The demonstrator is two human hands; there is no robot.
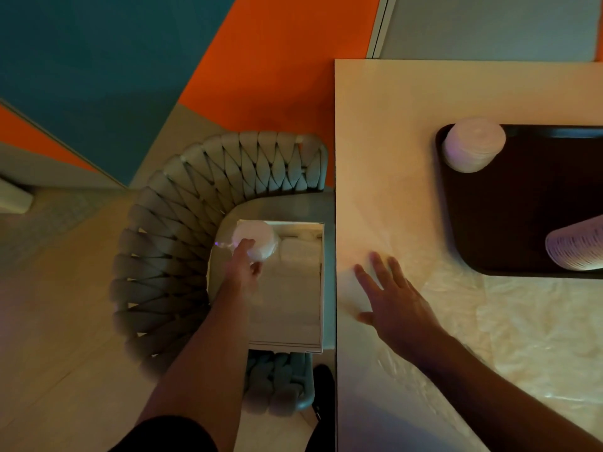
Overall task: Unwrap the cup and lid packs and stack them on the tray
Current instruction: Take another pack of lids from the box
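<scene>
A dark tray (522,216) lies on the pale table at the right. A stack of white lids (473,146) stands in its far left corner, and a stack of ribbed cups (574,246) lies on its side at the tray's right. My left hand (243,267) reaches into an open white box (293,308) on the chair and grips a wrapped round pack (256,239). More wrapped packs (300,252) sit in the box beside it. My right hand (394,301) rests flat on the table with fingers spread.
Crinkled clear plastic wrap (505,321) is spread over the table in front of the tray. The box sits on a grey woven chair (182,243) pushed against the table's left edge (336,223). Wooden floor lies to the left.
</scene>
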